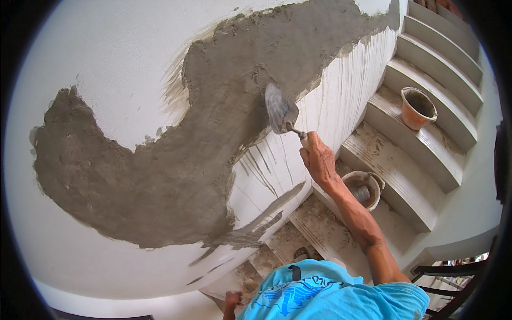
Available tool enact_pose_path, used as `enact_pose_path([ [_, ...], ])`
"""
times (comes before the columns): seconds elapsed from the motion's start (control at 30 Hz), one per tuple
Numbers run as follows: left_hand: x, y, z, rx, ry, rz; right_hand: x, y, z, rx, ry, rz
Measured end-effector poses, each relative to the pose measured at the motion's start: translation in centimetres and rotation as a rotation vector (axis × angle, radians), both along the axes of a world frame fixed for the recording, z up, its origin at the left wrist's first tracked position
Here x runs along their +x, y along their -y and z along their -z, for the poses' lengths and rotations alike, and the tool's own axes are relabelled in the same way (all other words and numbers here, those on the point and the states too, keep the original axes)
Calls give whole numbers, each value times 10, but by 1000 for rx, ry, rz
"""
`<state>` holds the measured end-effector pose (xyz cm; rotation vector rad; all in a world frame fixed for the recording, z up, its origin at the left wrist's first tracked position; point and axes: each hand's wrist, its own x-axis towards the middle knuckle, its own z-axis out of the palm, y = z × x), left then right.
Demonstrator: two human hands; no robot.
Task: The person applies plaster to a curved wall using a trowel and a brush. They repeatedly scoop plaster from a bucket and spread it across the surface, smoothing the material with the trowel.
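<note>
My right hand (pixel 320 161) is closed round the handle of a trowel (pixel 281 111). The trowel's blade, slightly blurred, lies against or close to the wet grey mortar (pixel 160 176) spread over the white wall (pixel 122 58); exact contact is hard to tell. This mortar forms a broad, wavy band with rough edges, and grey drips run down the wall below it. Low in the picture, beside my blue shirt, my left hand (pixel 233 297) hangs with its fingers curled. What it holds, if anything, is hidden.
Curved, mortar-stained stairs (pixel 392 154) climb along the wall toward the upper right. An orange bucket (pixel 416 111) stands on a step. Below it, partly behind my right forearm, a pale bucket (pixel 373 186) holds a greyish object. A dark railing (pixel 453 269) is at lower right.
</note>
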<state>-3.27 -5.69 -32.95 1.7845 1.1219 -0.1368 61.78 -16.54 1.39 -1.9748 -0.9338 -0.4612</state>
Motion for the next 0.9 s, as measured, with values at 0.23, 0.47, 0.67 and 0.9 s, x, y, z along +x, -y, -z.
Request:
enact_pose_path([
  [0.23, 22, 8, -47, 114, 189, 218, 11, -24, -34, 131, 11, 7],
  [0.47, -13, 6, -2, 159, 246, 257, -17, -28, -20, 50, 72, -103],
  [0.67, 2, 12, 8, -369, -134, -565, -2, -28, -25, 105, -25, -18],
  [0.9, 2, 19, -13, -43, 29, -206, 1, -42, -19, 97, 86, 23],
])
